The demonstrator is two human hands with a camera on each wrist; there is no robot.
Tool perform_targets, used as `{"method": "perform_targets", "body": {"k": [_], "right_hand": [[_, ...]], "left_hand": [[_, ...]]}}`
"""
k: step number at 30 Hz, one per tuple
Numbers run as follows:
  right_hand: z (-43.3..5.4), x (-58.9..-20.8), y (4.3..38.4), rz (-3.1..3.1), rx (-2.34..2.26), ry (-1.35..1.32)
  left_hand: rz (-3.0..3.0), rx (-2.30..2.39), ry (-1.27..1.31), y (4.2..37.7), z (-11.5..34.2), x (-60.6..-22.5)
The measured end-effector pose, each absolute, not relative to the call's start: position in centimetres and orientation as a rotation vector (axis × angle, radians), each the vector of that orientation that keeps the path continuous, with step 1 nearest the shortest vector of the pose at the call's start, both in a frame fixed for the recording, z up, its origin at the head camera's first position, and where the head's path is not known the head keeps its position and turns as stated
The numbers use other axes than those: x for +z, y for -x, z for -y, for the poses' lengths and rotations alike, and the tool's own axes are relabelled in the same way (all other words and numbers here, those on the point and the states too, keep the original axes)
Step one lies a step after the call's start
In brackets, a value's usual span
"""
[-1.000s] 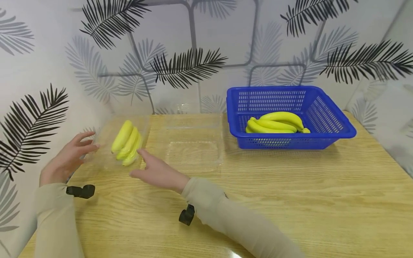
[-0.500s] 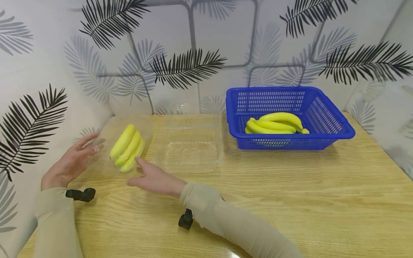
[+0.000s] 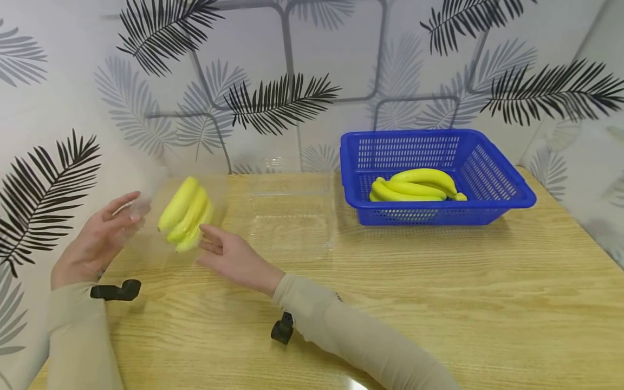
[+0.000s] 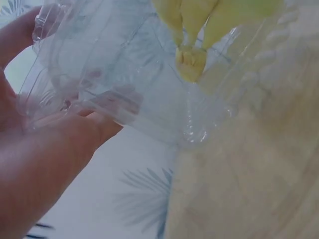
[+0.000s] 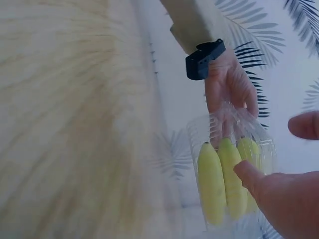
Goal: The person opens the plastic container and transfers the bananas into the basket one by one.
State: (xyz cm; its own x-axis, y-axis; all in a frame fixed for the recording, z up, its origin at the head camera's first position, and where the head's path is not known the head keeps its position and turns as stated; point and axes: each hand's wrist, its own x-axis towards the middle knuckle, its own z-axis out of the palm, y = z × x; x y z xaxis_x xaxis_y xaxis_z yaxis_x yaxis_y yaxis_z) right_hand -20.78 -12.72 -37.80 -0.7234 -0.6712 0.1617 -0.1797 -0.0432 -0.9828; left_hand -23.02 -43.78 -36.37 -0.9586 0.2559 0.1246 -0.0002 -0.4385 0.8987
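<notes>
A clear plastic container (image 3: pixel 146 244) with a bunch of yellow bananas (image 3: pixel 187 214) inside stands tilted above the left of the table. My left hand (image 3: pixel 97 238) grips its left end, and in the left wrist view the thumb and fingers lie on either side of the transparent edge. The banana stem (image 4: pixel 192 62) faces down there. My right hand (image 3: pixel 239 260) is at the container's near right side, fingertips right at the plastic. In the right wrist view its thumb (image 5: pixel 249 179) overlaps the bananas and a finger stands well apart from it.
Right of the held container, another clear container (image 3: pixel 292 233) sits open on the wooden table (image 3: pixel 390 303). A blue basket (image 3: pixel 502 203) with more bananas (image 3: pixel 414 187) stands at the back right. A leaf-patterned wall (image 3: pixel 312 49) rises behind the table.
The container with the bananas dipped towards me, then rose and shifted slightly left. My left hand moved a little left with it, and the right hand's fingers came closer together.
</notes>
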Motion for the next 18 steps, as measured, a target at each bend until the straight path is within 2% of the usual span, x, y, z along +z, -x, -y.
{"method": "perform_targets", "body": {"k": [9, 18], "right_hand": [[9.3, -35.1, 22.3, -1.993, -2.088, 0.734], [5.8, -33.8, 23.3, -1.921, -2.231, 0.732]], "left_hand": [[-1.664, 2.581, -0.344, 23.5, 37.7, -32.2], [-1.841, 2.526, -0.300, 23.3, 32.8, -30.6]]}}
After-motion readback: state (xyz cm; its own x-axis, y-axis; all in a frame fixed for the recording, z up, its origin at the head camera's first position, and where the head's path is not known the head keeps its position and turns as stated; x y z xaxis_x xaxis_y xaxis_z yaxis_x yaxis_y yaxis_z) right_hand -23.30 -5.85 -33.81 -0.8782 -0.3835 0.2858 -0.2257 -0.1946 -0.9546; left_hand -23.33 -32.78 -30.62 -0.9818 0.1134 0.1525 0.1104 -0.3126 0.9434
